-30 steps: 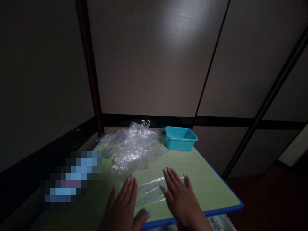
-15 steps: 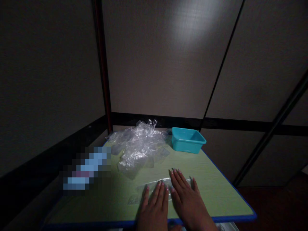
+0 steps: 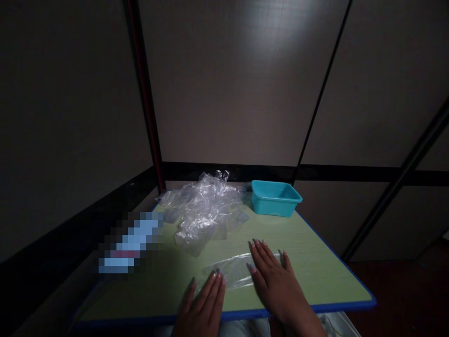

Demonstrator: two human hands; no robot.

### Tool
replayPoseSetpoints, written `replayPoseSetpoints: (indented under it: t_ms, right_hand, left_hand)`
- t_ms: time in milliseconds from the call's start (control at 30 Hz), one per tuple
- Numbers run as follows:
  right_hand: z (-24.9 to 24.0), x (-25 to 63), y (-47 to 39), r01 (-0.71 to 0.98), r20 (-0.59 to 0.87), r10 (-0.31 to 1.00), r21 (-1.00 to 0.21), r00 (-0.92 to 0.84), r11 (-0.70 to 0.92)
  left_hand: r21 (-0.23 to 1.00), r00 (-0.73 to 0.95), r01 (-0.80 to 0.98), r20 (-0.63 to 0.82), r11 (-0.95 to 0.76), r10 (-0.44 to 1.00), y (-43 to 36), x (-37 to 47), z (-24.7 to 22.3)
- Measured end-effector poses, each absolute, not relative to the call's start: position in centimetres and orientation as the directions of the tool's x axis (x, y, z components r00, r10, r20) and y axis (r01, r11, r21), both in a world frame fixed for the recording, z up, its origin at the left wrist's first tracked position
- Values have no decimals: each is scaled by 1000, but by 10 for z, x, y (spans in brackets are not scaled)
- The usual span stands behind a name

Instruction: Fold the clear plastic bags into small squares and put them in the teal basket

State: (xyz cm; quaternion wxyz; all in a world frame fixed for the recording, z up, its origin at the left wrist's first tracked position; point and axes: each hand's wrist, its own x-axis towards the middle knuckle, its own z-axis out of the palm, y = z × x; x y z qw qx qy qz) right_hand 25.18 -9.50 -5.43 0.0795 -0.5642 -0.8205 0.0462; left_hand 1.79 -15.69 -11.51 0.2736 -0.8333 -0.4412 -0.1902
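Note:
A clear plastic bag (image 3: 235,270) lies flat near the front of the table. My left hand (image 3: 203,302) rests palm down on its left end, fingers stretched out. On the right end lies my right hand (image 3: 275,281), also flat, its fingers spread a little. Both palms are hidden, and part of the bag is covered by the hands. Beyond them a crumpled heap of clear plastic bags (image 3: 206,213) spreads over the back left of the table.
A turquoise plastic basin (image 3: 273,206) stands at the back right of the light green table (image 3: 315,276), which has a blue edge. A blurred-out light blue item (image 3: 135,241) lies at the left edge. Panelled walls (image 3: 228,93) rise close behind and to the left.
My left hand has slid left and toward me along the bag, baring more of its middle. My right hand has stayed on the right end. The view has shifted slightly.

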Motion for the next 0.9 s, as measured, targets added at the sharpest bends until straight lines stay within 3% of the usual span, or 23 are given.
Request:
replayPoseSetpoints:
  t_ms: [233, 367, 533, 900]
  right_hand:
    - [-54, 252, -95, 917, 80, 933, -173, -352, 360]
    - [-53, 252, -96, 917, 77, 932, -170, -354, 362]
    - [-52, 251, -96, 919, 68, 932, -154, -355, 362]
    - [-46, 255, -94, 925, 20, 938, -161, -346, 345]
  left_hand:
    - [-111, 439, 889, 478, -443, 761, -166, 2, -120]
    - [-40, 552, 816, 349, -577, 757, -154, 3, -91]
    - [112, 554, 816, 127, -567, 823, -143, 9, -55]
    - [146, 558, 815, 68, -561, 827, -143, -15, -63]
